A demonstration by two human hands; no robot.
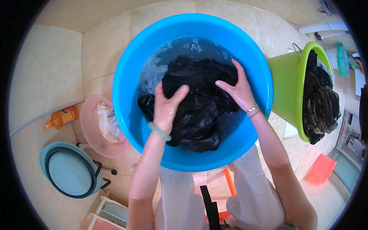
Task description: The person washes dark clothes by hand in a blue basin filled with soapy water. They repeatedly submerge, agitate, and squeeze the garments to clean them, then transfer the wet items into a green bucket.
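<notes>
Fingers wide, left hand [166,106] and right hand [241,90] likely wash black cloth [201,120] inside a round blue plastic tub's rim [207,164]; squeezing needs gripping.

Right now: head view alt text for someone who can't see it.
A person's left hand and right hand touch black cloth in a large blue basin of sudsy water. Right: a green bucket of dark laundry; left: a pink basin and an orange bottle.

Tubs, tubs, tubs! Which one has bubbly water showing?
The big blue tub in the middle: foam floats beside its black cloth. No foam shows in the pink tub, grey-blue tub or green bucket.
</notes>
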